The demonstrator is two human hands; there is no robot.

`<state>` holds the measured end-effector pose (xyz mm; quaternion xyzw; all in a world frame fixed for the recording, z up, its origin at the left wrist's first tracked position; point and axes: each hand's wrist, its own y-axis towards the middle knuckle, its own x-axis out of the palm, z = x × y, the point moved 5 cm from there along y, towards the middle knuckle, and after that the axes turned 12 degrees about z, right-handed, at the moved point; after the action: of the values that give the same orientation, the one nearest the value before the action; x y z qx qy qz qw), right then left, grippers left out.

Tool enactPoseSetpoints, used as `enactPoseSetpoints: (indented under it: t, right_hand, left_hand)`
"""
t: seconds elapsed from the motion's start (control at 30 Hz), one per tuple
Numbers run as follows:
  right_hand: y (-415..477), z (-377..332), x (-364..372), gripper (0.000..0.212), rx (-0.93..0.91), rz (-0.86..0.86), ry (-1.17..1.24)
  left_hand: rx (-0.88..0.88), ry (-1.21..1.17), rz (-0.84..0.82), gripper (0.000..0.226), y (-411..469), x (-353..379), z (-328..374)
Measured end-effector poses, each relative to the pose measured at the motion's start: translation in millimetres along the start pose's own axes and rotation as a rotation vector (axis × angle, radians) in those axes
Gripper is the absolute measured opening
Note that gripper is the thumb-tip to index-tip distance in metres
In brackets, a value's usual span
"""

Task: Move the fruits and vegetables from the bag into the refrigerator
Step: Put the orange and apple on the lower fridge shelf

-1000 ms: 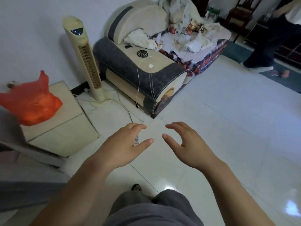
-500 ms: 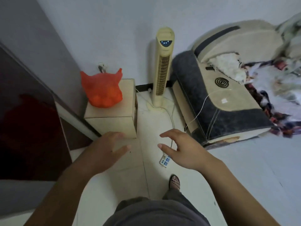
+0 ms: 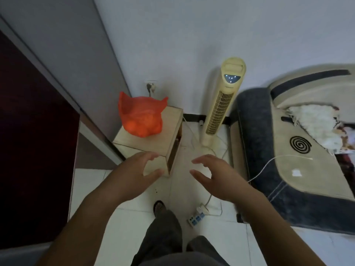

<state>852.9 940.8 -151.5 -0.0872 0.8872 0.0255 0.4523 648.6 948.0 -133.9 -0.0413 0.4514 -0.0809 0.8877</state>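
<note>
Bag (image 3: 141, 117): thin orange plastic film, crinkled, with two handle ears pointing up. It sits on the far part of a pale wooden box (image 3: 153, 140) with a flat top and square edges. The box is against the wall, left of a cream ribbed tower fan (image 3: 222, 104).

Left hand (image 3: 132, 175) and right hand (image 3: 217, 177): both held out, palms facing each other, fingers spread and loosely curved, holding nothing. They are near the bag but apart from it.

Floor (image 3: 184, 189): glossy white tile, with a white power strip (image 3: 196, 219) lying on it. Sofa (image 3: 288, 150) on the right: cream and dark grey fabric, rounded arm, with a black spiral coil (image 3: 300, 144) on top.

Hard to make out:
- The bag's contents show only as rounded lumps and cannot be identified.
- The left hand overlaps the box's near corner; contact cannot be told.
- A dark maroon glossy panel (image 3: 34, 150) is cut off at the left edge.
- The sofa is cut off at the right edge.
</note>
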Motion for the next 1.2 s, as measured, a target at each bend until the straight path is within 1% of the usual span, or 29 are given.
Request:
enactPoseSetpoints:
  t: [0.13,0.23,0.37,0.47,0.67,0.83,1.07,1.2]
  right_hand:
    - [59,-14,12,0.039,-0.059,-0.026,0.009]
    - [110,-18,20,0.039,-0.088,-0.046,0.001]
    - [186,-26,28,0.039,-0.072,-0.053,-0.011]
    - [241,-35,37,0.039,-0.059,-0.052,-0.013]
    - [338,-43,71,0.038,-0.062,-0.014,-0.010]
    - [398,-39,109,0.035,-0.095,-0.095,-0.007]
    - [454,3,182,0.036,-0.080,-0.215,-0.001]
    - [487,21,221,0.036,-0.103,-0.272,-0.025]
  left_hand:
    - [-0.095,0.003,0.041,0.051,36,-14,-42]
    - [-0.141,-0.028,0.058,0.049,79,-24,-68]
    - [-0.111,-0.061,0.041,0.043,154,-44,-94]
    - [-0.125,-0.094,0.036,0.044,211,-63,-109]
    - [-0.057,-0.040,0.058,0.039,310,-77,-146]
    - [-0.069,-0.018,0.009,0.040,355,-64,-183]
    - [-0.165,-0.041,-0.100,0.045,385,-3,-243]
    - [-0.199,-0.087,-0.059,0.043,411,23,-262]
